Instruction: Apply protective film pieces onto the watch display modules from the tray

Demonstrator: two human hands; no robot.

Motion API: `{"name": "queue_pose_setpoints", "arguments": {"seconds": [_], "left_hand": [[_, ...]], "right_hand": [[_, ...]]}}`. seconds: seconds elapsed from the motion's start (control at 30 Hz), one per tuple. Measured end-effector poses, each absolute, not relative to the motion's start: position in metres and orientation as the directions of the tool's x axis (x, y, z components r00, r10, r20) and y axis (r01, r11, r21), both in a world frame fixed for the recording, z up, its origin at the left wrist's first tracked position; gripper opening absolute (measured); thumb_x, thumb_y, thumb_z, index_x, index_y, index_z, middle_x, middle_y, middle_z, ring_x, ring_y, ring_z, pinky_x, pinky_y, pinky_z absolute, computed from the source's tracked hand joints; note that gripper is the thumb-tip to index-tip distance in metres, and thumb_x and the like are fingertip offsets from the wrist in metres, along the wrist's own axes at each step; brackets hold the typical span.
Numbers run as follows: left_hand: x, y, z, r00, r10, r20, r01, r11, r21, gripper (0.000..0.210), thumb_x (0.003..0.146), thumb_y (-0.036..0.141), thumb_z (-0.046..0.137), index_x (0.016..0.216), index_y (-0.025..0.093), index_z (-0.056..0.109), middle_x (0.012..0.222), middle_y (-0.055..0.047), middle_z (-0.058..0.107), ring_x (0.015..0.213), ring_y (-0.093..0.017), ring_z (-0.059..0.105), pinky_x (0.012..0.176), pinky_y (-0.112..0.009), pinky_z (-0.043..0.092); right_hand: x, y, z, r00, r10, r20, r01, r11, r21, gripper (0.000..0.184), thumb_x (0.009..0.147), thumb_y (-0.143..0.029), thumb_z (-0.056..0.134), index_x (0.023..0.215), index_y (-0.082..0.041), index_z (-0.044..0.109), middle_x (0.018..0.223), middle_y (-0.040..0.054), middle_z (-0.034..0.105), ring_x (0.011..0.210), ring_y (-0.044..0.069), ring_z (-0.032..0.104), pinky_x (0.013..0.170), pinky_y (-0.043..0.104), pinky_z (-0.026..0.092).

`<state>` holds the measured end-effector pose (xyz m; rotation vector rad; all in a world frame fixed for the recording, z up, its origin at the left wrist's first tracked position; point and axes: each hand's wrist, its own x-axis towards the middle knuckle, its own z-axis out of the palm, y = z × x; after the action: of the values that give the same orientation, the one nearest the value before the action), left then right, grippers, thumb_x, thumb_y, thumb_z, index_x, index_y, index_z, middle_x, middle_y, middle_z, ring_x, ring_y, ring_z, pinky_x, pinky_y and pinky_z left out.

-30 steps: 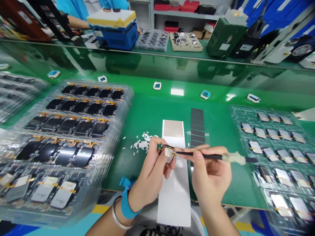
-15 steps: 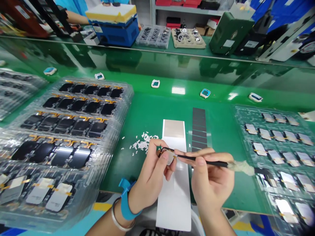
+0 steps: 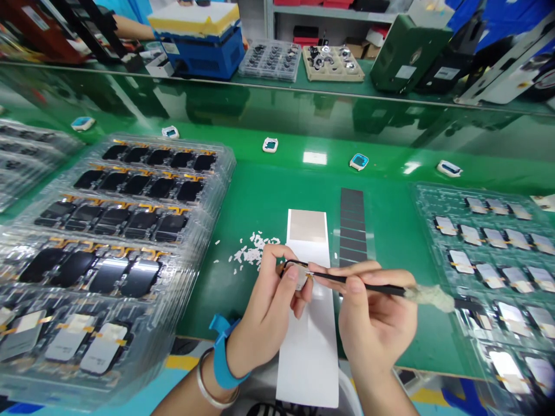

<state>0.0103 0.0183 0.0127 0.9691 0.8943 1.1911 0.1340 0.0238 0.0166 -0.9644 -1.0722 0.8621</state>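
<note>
My left hand (image 3: 271, 300) pinches a small watch screen (image 3: 300, 279) by its edges, its pale back turned up and a bit of orange flex cable at its right side. In my right hand (image 3: 375, 315) are black tweezers (image 3: 359, 283) with a whitish wrapping round the rear part. Their tips meet the right edge of the screen; whether they grip the cable is too small to tell. Under both hands runs a long white backing strip (image 3: 309, 346) with a grey-beige patch at its far end. Fingers hide part of the screen.
Stacked clear trays of black screens (image 3: 139, 219) fill the left; another tray of silver-backed screens (image 3: 488, 274) lies right. White scraps (image 3: 251, 251) and a dark sticker sheet (image 3: 352, 225) lie beyond my hands. Several watch cases (image 3: 270, 145) line the green ledge. A person's arm (image 3: 134, 29) shows behind.
Both hands keep nearly the same pose, with the tweezer tips still at the screen's right edge. The view has shifted slightly, and my right hand appears a little farther right.
</note>
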Motion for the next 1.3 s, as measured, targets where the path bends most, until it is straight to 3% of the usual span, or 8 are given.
{"name": "queue_pose_setpoints", "arguments": {"seconds": [0.3, 0.47, 0.7, 0.93, 1.07, 1.2, 1.3], "left_hand": [[0.010, 0.017, 0.011, 0.134, 0.988, -0.080, -0.310, 0.118, 0.943, 0.013, 0.107, 0.036, 0.036, 0.102, 0.025, 0.040, 0.069, 0.005, 0.054, 0.053, -0.008, 0.044, 0.051, -0.018, 0.038], [0.011, 0.017, 0.012, 0.096, 0.992, -0.084, -0.306, 0.110, 0.946, 0.013, 0.107, 0.037, 0.037, 0.101, 0.026, 0.039, 0.064, 0.007, 0.051, 0.049, -0.007, 0.040, 0.046, -0.017, 0.032], [0.012, 0.019, 0.011, 0.075, 0.996, -0.042, -0.308, 0.063, 0.949, 0.014, 0.105, 0.037, 0.041, 0.098, 0.025, 0.038, 0.063, 0.008, 0.051, 0.046, -0.006, 0.039, 0.043, -0.016, 0.030], [0.010, 0.025, 0.011, 0.015, 0.999, -0.051, -0.277, 0.053, 0.959, 0.025, 0.099, 0.038, 0.056, 0.095, 0.026, 0.035, 0.057, 0.012, 0.047, 0.042, -0.004, 0.034, 0.041, -0.013, 0.028], [0.009, 0.018, 0.012, 0.083, 0.994, -0.077, -0.251, 0.095, 0.963, 0.020, 0.102, 0.035, 0.052, 0.097, 0.026, 0.034, 0.061, 0.010, 0.046, 0.050, -0.005, 0.039, 0.047, -0.013, 0.031], [-0.004, -0.018, 0.020, 0.097, 0.994, -0.040, -0.117, 0.051, 0.992, 0.007, 0.107, 0.032, 0.038, 0.103, 0.026, 0.039, 0.073, 0.004, 0.052, 0.057, -0.007, 0.045, 0.047, -0.016, 0.032], [-0.036, -0.042, 0.035, -0.006, 0.995, 0.101, 0.070, -0.101, 0.992, 0.012, 0.107, 0.027, 0.033, 0.109, 0.029, 0.045, 0.079, 0.003, 0.059, 0.057, -0.009, 0.052, 0.051, -0.019, 0.042]], "right_hand": [[0.133, 0.024, 0.017, 0.243, 0.923, 0.300, -0.116, 0.334, -0.935, 0.012, 0.095, -0.017, 0.056, 0.096, -0.028, 0.050, 0.084, 0.0007, 0.062, 0.083, 0.017, 0.073, 0.061, 0.028, 0.066], [0.133, 0.025, 0.017, 0.234, 0.912, 0.338, -0.151, 0.377, -0.914, 0.014, 0.095, -0.013, 0.056, 0.095, -0.026, 0.051, 0.084, 0.0003, 0.065, 0.086, 0.018, 0.074, 0.070, 0.033, 0.067], [0.132, 0.023, 0.017, 0.216, 0.922, 0.320, -0.159, 0.357, -0.921, 0.013, 0.095, -0.014, 0.055, 0.096, -0.026, 0.051, 0.085, 0.0007, 0.064, 0.085, 0.017, 0.074, 0.064, 0.028, 0.067], [0.139, 0.023, 0.015, 0.151, 0.972, 0.179, -0.345, 0.221, -0.912, 0.009, 0.097, -0.016, 0.054, 0.097, -0.025, 0.052, 0.087, -0.0009, 0.062, 0.082, 0.018, 0.076, 0.070, 0.033, 0.068], [0.140, 0.029, 0.016, 0.233, 0.955, 0.185, -0.365, 0.262, -0.893, 0.008, 0.096, -0.016, 0.056, 0.096, -0.023, 0.053, 0.085, -0.0029, 0.062, 0.075, 0.017, 0.076, 0.076, 0.038, 0.068], [0.138, 0.027, 0.018, 0.335, 0.907, 0.255, -0.288, 0.356, -0.889, 0.011, 0.093, -0.013, 0.060, 0.094, -0.020, 0.053, 0.084, -0.0001, 0.064, 0.075, 0.021, 0.075, 0.067, 0.041, 0.069], [0.140, 0.021, 0.013, 0.379, 0.866, 0.326, -0.213, 0.425, -0.880, 0.014, 0.090, -0.011, 0.063, 0.096, -0.019, 0.053, 0.085, 0.0017, 0.065, 0.077, 0.022, 0.073, 0.071, 0.047, 0.068]]}}
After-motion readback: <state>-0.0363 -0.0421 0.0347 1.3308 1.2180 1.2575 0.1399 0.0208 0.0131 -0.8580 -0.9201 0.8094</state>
